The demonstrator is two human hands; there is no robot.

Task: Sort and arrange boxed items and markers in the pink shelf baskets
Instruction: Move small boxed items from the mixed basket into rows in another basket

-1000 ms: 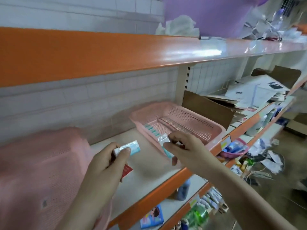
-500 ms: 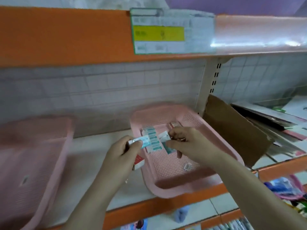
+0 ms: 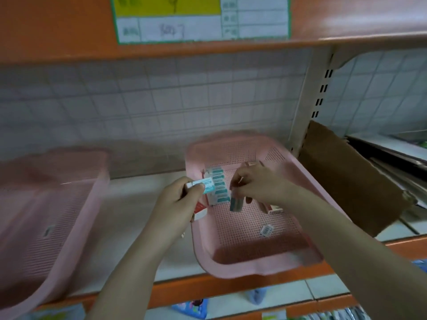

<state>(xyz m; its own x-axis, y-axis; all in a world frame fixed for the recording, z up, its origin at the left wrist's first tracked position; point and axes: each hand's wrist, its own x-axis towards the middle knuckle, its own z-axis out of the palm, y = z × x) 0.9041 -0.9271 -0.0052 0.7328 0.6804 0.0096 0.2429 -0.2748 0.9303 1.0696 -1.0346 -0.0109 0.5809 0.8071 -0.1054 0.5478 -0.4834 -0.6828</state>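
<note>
The pink perforated basket lies lengthwise front to back on the shelf, closer than before. The left hand grips a white-teal box, long axis sideways, apparently above a red-white one. The right hand, now lower, pinches a teal box upright inside the basket.

Left hand: raised over the shelf's front half, fingers curled shut around small boxes, thumb pressed on top.
Left forearm: bare, rising from the bottom edge, angled up and right.
Right hand: palm down, fingertips pinching a small box held upright.
Right forearm: bare, entering from the lower right corner, slanting up and left.
</note>
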